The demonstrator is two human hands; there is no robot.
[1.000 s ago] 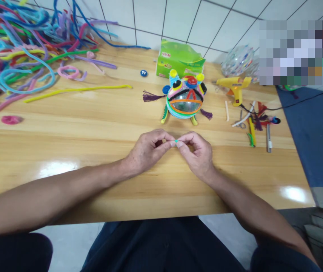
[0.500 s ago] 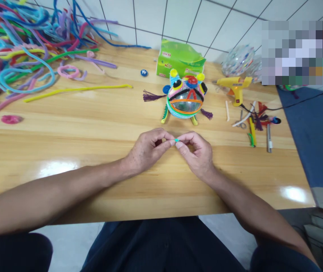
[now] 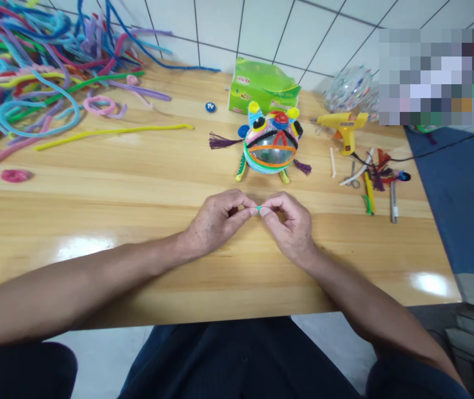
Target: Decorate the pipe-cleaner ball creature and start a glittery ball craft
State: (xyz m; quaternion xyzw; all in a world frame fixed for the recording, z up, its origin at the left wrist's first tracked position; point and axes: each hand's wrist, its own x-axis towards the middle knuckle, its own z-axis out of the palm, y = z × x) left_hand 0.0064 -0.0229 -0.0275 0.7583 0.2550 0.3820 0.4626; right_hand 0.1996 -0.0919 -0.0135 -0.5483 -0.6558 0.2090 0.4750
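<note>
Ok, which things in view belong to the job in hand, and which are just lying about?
In hand, or likely part of it:
small green piece, pinched by left hand and right hand
decorated figure, just beyond the hands

Apparently just lying about, untouched:
yellow glue gun
green packet
heap of fuzzy stems

Pipe cleaners [image 3: 40,77] on wooden table [image 3: 137,205]

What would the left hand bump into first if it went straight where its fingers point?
Probably the right hand. The left hand points across at it, with just a small green piece pinched between the two. Exact depth is hard to tell.
</note>
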